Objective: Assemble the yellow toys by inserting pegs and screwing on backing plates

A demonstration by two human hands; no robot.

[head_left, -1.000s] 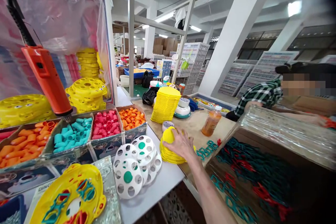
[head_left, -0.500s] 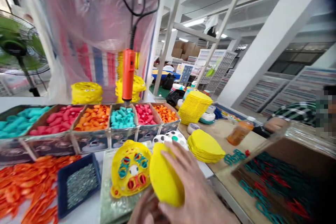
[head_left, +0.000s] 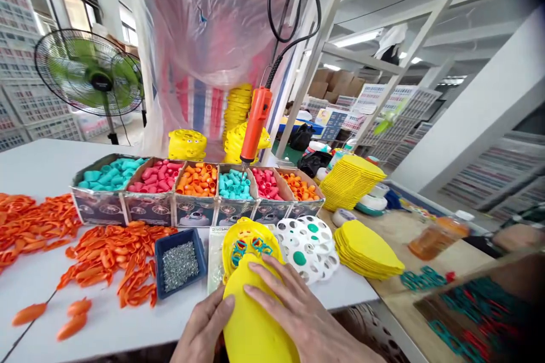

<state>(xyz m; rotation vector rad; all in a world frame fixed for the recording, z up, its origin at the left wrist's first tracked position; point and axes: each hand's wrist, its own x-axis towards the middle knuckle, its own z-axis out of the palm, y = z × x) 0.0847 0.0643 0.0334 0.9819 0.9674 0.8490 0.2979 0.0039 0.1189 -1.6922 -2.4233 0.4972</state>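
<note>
A smooth yellow plastic cover (head_left: 251, 312) is between my hands at the bottom middle. My right hand (head_left: 298, 312) lies over its right side with the fingers stretched across the top. At the left edge my left hand (head_left: 204, 323) grips the cover, thumb on top and fingers hidden beneath. Just beyond and partly under the cover sits a yellow shell (head_left: 251, 232) with teal ring parts inside, resting on a flat plastic-wrapped pack (head_left: 215, 244). An orange electric screwdriver (head_left: 256, 125) hangs by its cable above the parts boxes.
Cardboard boxes (head_left: 196, 210) of teal, pink and orange pieces line the back. A blue tray (head_left: 202, 255) of screws stands beside orange parts (head_left: 123, 255). White perforated discs (head_left: 315, 272) and stacked yellow covers (head_left: 366, 249) lie right. Beyond are a bottle (head_left: 438, 235) and a fan (head_left: 100, 76).
The view has swung left. The yellow cover has moved from beside the shell to partly over it, nearer me, and my left hand now shows at its left edge.
</note>
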